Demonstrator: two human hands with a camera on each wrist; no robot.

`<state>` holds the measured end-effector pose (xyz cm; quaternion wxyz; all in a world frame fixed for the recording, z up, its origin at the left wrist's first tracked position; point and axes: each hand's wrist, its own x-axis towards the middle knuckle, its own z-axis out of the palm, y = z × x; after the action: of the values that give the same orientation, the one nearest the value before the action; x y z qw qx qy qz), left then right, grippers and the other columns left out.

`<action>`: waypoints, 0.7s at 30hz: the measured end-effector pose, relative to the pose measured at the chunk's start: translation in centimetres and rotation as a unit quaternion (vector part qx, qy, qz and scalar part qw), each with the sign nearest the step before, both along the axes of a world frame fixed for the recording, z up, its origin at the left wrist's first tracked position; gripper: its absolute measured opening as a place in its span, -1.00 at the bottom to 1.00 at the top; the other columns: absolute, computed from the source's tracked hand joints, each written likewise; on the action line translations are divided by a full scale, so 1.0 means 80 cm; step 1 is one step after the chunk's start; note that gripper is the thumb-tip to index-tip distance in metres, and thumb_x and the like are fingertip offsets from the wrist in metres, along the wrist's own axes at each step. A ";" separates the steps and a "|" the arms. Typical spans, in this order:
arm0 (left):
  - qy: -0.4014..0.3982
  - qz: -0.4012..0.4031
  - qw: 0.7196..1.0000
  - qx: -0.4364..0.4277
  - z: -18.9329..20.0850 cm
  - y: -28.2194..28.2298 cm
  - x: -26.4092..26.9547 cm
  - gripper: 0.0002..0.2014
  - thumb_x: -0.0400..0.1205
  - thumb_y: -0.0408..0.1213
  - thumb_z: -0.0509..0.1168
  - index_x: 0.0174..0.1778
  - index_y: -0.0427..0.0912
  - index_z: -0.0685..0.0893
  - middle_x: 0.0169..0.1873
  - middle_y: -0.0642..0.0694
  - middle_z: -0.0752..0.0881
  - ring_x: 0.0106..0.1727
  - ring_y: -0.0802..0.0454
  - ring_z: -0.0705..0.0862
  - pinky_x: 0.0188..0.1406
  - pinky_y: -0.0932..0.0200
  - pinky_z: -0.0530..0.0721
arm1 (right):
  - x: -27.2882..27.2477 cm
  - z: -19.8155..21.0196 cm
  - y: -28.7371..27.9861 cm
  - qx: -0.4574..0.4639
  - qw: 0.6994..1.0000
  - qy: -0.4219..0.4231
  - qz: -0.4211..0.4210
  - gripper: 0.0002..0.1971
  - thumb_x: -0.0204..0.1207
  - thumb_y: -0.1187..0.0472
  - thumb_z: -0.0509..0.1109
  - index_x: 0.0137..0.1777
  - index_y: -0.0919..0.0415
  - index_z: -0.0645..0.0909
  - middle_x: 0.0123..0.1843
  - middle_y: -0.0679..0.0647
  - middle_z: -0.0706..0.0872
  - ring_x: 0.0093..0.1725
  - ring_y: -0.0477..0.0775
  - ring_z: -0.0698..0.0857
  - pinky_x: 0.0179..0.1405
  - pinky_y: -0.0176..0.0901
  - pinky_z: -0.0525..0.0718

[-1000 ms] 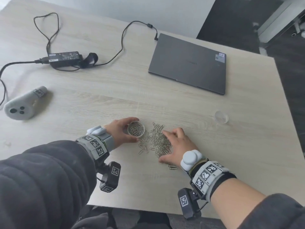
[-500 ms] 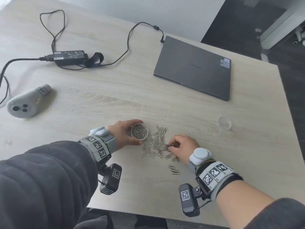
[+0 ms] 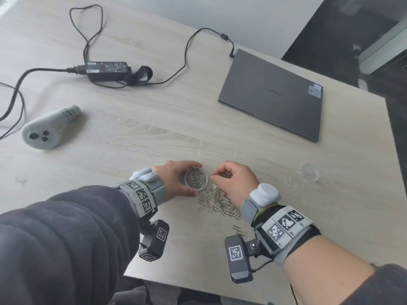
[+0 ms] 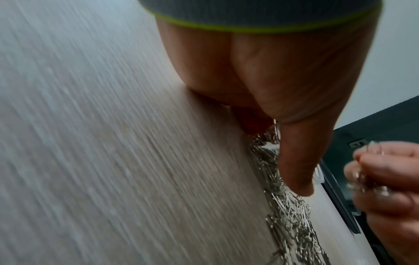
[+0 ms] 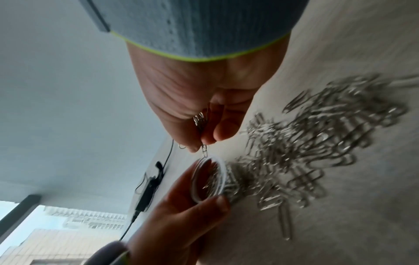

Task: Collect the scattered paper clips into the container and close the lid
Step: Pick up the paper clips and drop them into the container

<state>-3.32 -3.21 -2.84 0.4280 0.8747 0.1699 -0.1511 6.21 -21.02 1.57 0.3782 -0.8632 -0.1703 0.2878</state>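
A small clear round container partly filled with silver paper clips stands on the wooden table, and my left hand grips it from the left with thumb and fingers curled round its wall. My right hand pinches a bunch of paper clips just right of the container's rim, with one clip dangling over the opening. A pile of loose paper clips lies on the table below both hands. The clear round lid lies apart at the right.
A shut grey laptop lies at the back right. A black power adapter with cables sits at the back left, a grey handheld controller at the left. The table's front edge is close to my arms.
My right hand has gathered clips from the pile, lifted, and moved left to the container's rim. My left hand keeps holding the container in place.
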 end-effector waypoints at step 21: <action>0.002 -0.019 0.999 0.026 -0.003 0.005 0.001 -0.22 0.22 0.24 0.54 0.40 0.37 0.49 0.27 0.30 0.68 0.33 0.13 0.58 0.33 -0.09 0.48 | 0.020 -0.007 0.004 -0.074 0.984 -0.132 0.098 -0.74 0.47 0.21 0.41 0.14 -0.05 0.69 0.09 -0.15 0.59 -0.19 -0.22 0.60 -0.09 -0.30 0.56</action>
<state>-3.28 -2.83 -3.11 0.4015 0.8885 0.1580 -0.1559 7.81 -20.72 0.98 0.2577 -0.8984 -0.2807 0.2183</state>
